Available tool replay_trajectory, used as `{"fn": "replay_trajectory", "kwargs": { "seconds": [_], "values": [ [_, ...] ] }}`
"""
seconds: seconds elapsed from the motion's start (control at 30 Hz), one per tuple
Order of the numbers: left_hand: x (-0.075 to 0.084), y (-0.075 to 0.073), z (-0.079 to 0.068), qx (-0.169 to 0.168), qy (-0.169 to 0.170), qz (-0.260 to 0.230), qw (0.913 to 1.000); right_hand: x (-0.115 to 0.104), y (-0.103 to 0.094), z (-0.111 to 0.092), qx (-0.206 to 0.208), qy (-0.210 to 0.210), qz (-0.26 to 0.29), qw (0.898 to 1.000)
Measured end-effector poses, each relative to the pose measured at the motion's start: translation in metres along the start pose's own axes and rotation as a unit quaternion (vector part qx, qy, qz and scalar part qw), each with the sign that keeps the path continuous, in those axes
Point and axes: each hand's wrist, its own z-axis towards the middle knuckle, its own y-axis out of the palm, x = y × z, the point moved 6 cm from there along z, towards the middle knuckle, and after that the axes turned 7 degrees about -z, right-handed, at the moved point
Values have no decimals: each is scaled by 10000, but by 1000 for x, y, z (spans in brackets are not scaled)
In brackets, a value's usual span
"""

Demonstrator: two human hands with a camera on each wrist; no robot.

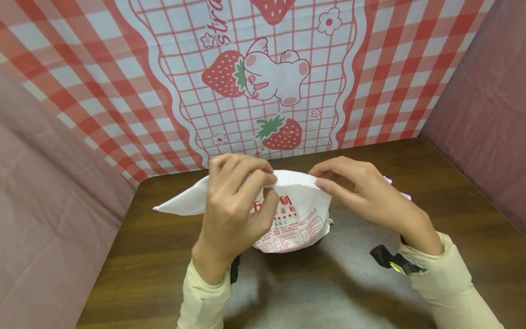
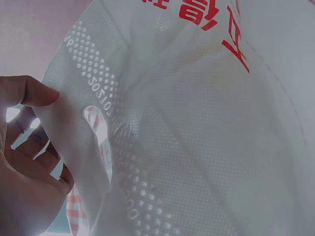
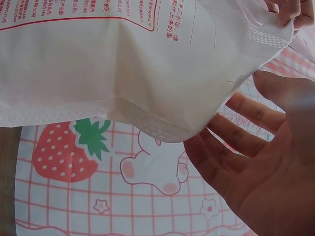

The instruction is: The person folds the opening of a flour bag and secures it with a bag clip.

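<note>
A white flour bag point(image 1: 304, 219) with red printing stands on the table, its flat top edge raised between both hands. My left hand point(image 1: 234, 210) pinches that edge near its middle, thumb on the near side. In the left wrist view, the left hand point(image 2: 29, 147) is beside a slot-shaped handle hole point(image 2: 87, 114) and rows of embossed dots. At the top right corner, my right hand point(image 1: 365, 192) holds the edge between thumb and fingers. The right wrist view shows the right hand point(image 3: 261, 142) with its fingertips at the bag's rim. A pointed white flap point(image 1: 181, 201) sticks out leftward.
The brown wooden table point(image 1: 135, 256) has a checked strawberry-print cloth point(image 1: 172, 114) hanging behind it. Pink curtains point(image 1: 53, 205) flank both sides. Small lilac pieces point(image 1: 406, 196) show partly behind my right hand. Dark straps point(image 1: 390, 260) are on my wrists.
</note>
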Motion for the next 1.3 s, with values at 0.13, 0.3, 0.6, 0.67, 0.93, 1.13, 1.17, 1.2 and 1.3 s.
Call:
{"fn": "replay_trajectory", "kwargs": {
  "seconds": [0.13,0.3,0.6,0.67,0.93,1.13,1.17,1.2,1.3],
  "values": [
    [1,0,0,-26,4,7,10000,1,2,-1,-97,62,-9,9999],
    [1,1,-1,-34,1,13,10000,2,4,-1,-248,76,-86,9996],
    [2,1,-1,22,37,-87,10000,4,7,-2,-417,100,-241,9988],
    [2,0,-1,5,-8,-69,10000,3,7,-2,-411,73,-245,9988],
    [-3,7,-2,-555,-585,355,9961,3,8,-2,-433,64,-371,9984],
    [-8,10,-7,-1124,-941,745,9864,4,9,-2,-461,83,-432,9980],
    [-8,10,-8,-1189,-982,815,9847,4,9,-3,-460,74,-462,9978],
    [-8,10,-8,-1251,-1018,918,9826,4,9,-3,-458,66,-494,9977],
    [-10,9,-10,-1391,-1172,1272,9751,5,10,-3,-447,59,-553,9974]
  ]
}}
